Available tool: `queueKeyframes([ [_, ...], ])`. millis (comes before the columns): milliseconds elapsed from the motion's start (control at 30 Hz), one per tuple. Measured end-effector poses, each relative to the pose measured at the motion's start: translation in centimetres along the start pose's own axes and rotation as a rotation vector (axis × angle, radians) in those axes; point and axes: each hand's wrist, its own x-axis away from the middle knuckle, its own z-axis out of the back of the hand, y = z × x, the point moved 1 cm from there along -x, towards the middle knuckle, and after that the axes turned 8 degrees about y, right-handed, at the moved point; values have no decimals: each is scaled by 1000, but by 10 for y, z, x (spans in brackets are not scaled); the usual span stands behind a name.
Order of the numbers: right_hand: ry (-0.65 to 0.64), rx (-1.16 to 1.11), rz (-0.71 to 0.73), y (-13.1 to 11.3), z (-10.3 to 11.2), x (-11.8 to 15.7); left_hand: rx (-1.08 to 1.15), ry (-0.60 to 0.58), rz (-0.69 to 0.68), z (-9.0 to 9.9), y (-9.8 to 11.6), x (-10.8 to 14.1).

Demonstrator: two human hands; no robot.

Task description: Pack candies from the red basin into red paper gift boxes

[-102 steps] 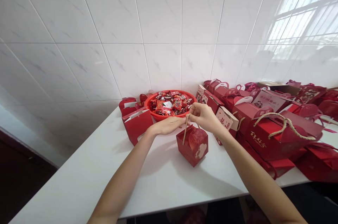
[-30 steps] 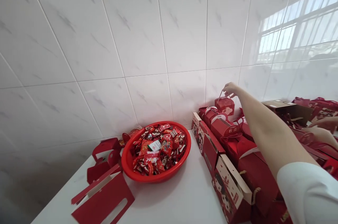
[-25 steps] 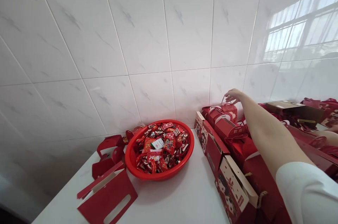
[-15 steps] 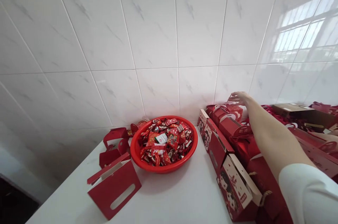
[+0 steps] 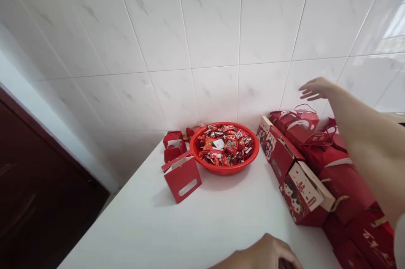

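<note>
My right hand (image 5: 314,88) hangs in the air above the back of the red gift boxes (image 5: 311,138), its fingers apart and nothing in them. Low in the view, my left hand (image 5: 274,252) is over the white table (image 5: 196,222), cut off by the bottom edge; its fingers curl down and what they hold, if anything, is hidden. A red basin (image 5: 225,170) full of wrapped sweets (image 5: 226,144) stands near the wall. To its front left is an upright red box (image 5: 183,179) with a handle slot.
Smaller red boxes (image 5: 173,142) stand behind the upright one, left of the basin. Printed boxes (image 5: 300,193) line the near side of the pile at the right. A tiled wall (image 5: 215,49) closes off the back, and a dark door (image 5: 38,176) is at the far left.
My right hand has risen off the boxes at the back. My left hand has come into view at the bottom. The camera view has shifted, so the table items appear farther right and smaller.
</note>
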Motion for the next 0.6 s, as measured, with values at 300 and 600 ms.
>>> queueKeyframes([
  [300, -299, -423, 530, -94, -36, 110, -44, 188, -315, 42, 74, 10],
  [600, -693, -596, 726, -49, -81, 216, -626, 1539, -490, 185, 134, 111],
])
